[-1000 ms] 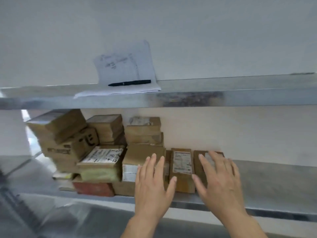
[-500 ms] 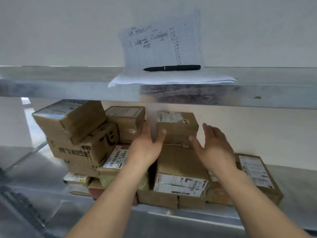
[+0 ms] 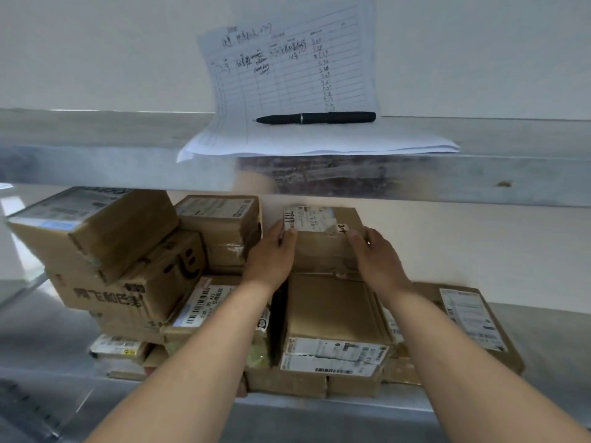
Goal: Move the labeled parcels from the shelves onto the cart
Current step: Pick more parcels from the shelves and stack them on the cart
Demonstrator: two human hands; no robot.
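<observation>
The labeled parcel [image 3: 323, 251] lies dead ahead atop a flat box [image 3: 332, 308] on the shelf [image 3: 550, 327], long axis crosswise; your left hand [image 3: 271, 255] and right hand [image 3: 377, 260] clasp its ends (equally near).

Soft even light, slight blur, wide-angle warping

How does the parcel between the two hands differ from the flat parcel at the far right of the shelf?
The held parcel sits on top of a stack; the flat parcel lies low on the shelf. The held parcel is gripped at its sides by the left hand and right hand; the flat parcel is not held. The held parcel looks thicker than the flat parcel. Both are brown cardboard with a white label on top.
</observation>
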